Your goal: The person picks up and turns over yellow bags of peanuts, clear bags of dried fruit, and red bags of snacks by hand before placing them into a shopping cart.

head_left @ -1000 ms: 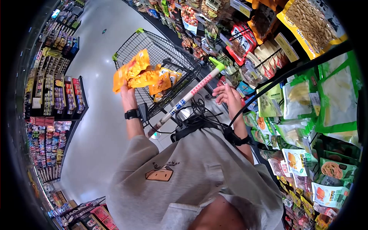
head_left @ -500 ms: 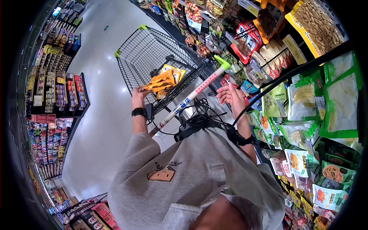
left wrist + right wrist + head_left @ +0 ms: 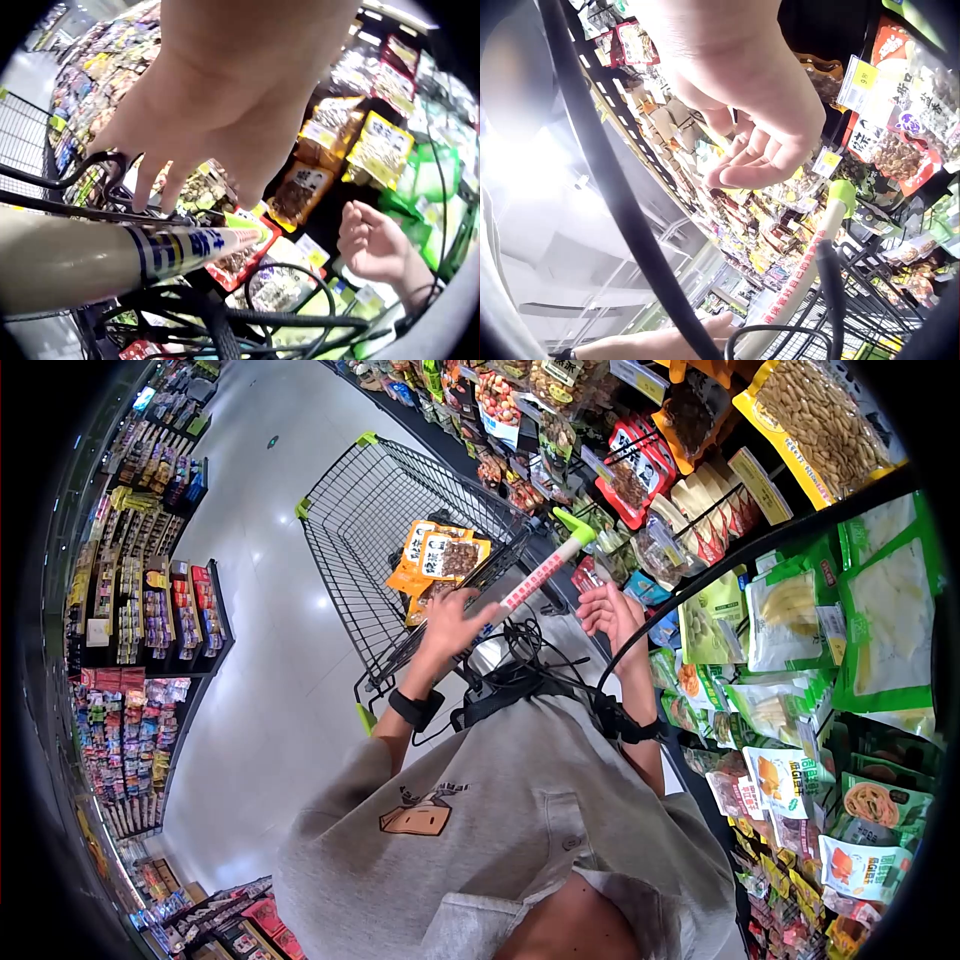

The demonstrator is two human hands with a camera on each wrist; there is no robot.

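Note:
My left hand (image 3: 458, 625) is over the cart's handle bar (image 3: 540, 578), its fingers spread and holding nothing. In the left wrist view the fingers of that hand (image 3: 217, 112) hang just beyond the pale handle bar (image 3: 82, 259). Orange and white snack bags (image 3: 455, 557) lie overlapping in the wire shopping cart (image 3: 335, 530), at the end near the handle. My right hand (image 3: 612, 622) hovers beside the shelf with loosely bent fingers. Nothing is in that hand (image 3: 765, 142) in the right wrist view, where the bar's green end (image 3: 842, 196) shows below it.
Hanging food packs (image 3: 785, 615) fill the shelf close on the right. Black cables (image 3: 525, 650) bunch at the waist, and one thick cable (image 3: 690, 595) runs past the right hand. Across the grey aisle floor (image 3: 250, 660) stand more stocked shelves (image 3: 135, 590).
My left hand lowered an orange bag into the cart and let it go, then moved right to the handle bar. The right hand stayed nearly where it was.

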